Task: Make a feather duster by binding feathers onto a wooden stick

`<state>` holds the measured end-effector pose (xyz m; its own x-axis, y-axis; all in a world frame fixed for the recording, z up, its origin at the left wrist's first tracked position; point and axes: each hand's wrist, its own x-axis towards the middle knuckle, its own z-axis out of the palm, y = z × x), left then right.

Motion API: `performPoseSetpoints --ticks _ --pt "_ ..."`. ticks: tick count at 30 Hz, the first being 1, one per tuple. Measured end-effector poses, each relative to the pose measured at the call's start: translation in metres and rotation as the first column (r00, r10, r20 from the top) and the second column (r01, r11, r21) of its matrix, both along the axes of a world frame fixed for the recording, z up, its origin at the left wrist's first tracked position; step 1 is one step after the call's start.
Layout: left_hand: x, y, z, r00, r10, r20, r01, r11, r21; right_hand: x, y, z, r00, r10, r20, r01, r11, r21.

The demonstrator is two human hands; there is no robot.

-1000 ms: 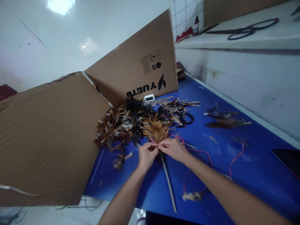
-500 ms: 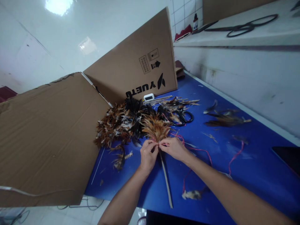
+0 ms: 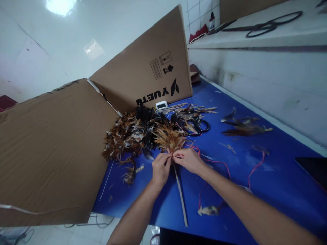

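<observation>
With fingertips pinched tight, my left hand (image 3: 160,169) and right hand (image 3: 189,160) grip thin pink cord (image 3: 172,154) where the golden-brown feather bundle (image 3: 171,137) meets its pale stick (image 3: 181,194) above the blue table (image 3: 122,200), seemingly mid-binding, calling next for even tension.

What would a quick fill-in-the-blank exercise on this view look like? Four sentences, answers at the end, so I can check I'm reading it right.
1. The left hand and right hand meet at the base of a bundle of brown ____.
2. The stick lies over a tabletop coloured ____.
3. The loose string beside the right hand is coloured ____.
4. Large dark scissors lie on the ledge at the picture's upper ____.

Missing words: feathers; blue; pink; right.
</observation>
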<state>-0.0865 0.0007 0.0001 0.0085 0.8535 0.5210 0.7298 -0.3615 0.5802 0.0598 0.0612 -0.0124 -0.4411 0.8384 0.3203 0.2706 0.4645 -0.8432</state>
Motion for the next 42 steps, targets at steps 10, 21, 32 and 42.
performPoseSetpoints --ticks 10,21,32,42 --pt "0.001 0.003 0.005 0.997 0.032 0.074 -0.024 0.993 -0.115 0.001 0.0 0.0 0.999 0.034 -0.035 -0.036 0.998 -0.046" --pt "-0.007 0.004 0.001 0.991 -0.036 0.129 0.061 0.978 -0.199 0.003 0.001 0.0 1.0 0.019 0.001 -0.019 0.999 -0.05" --pt "-0.016 0.01 0.001 0.9 -0.167 0.403 0.31 0.895 -0.322 0.004 0.003 -0.001 0.999 0.041 0.016 -0.039 0.994 -0.104" --pt "-0.017 0.009 0.001 0.906 -0.171 0.386 0.302 0.901 -0.31 0.003 0.007 -0.003 0.996 0.093 0.0 -0.091 0.98 -0.174"
